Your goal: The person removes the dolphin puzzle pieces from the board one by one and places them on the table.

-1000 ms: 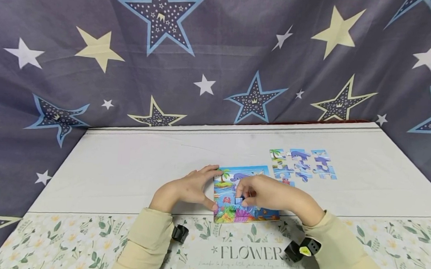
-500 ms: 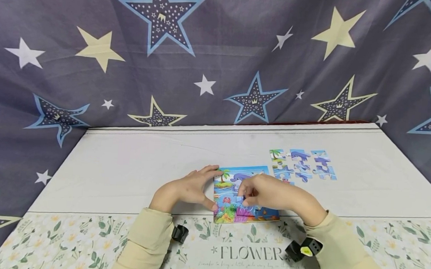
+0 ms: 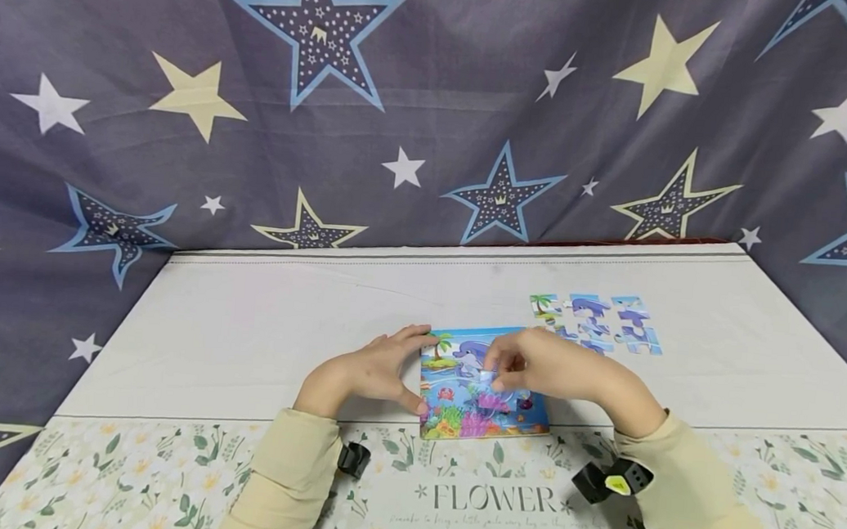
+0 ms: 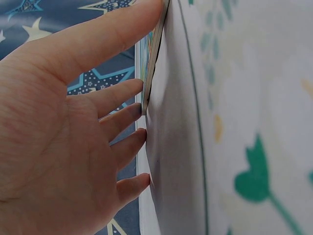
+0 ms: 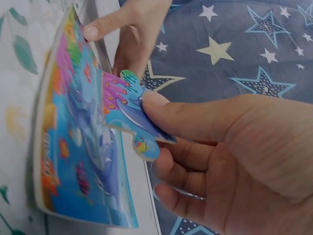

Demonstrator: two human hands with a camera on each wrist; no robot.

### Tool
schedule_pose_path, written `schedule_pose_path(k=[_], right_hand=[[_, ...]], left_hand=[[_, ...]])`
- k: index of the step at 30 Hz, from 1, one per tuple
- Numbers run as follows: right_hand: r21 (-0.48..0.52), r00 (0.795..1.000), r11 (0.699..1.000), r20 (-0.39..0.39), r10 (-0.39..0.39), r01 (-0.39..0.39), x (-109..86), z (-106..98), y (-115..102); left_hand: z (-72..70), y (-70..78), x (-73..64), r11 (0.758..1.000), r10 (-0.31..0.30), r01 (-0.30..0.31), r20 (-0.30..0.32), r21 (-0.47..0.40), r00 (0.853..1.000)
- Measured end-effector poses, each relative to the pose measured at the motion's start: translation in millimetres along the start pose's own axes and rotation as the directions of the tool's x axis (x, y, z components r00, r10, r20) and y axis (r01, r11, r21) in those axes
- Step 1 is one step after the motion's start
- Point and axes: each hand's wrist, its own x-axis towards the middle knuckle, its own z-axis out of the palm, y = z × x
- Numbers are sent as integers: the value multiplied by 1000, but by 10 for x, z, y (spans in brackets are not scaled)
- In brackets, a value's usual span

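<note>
A jigsaw board (image 3: 449,422) with a dolphin, palm and coral picture lies before the person. The left hand (image 3: 379,370) lies along its left edge, thumb at the lower corner and fingertips at the upper one. In the left wrist view, the fingers (image 4: 120,122) are extended toward the board's edge. Above the board, the right hand (image 3: 549,363) pinches a jigsaw piece (image 5: 120,110) between thumb and fingers. That piece shows pink coral, blue water and a rounded tab with a small fish. In the right wrist view it is tilted and overlaps the board. The right hand covers the board's upper right part.
Several loose jigsaw pieces (image 3: 588,306) lie in rows behind and right of the board, some partly hidden by the right hand. A flowered cloth (image 3: 158,475) covers the near table. A dark star-patterned curtain (image 3: 421,92) rises behind the table.
The right hand has moved slightly up and right, bringing the pinched piece more into view over the board. The left hand stays at the board's left edge.
</note>
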Motion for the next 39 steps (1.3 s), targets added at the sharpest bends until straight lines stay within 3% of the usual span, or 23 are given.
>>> schedule_pose_path(k=[19, 26, 39], right_hand=[[-3, 999, 1000, -40, 17, -17, -103, -188, 106], [9, 997, 998, -47, 67, -67, -134, -207, 158], [-8, 992, 998, -110, 59, -60, -212, -230, 295]], left_hand=[[-11, -16, -19, 1000, 0, 0, 7, 4, 1000], [2, -22, -10, 1000, 4, -4, 12, -1, 1000], [-4, 9, -18, 1000, -10, 10, -1, 8, 1000]])
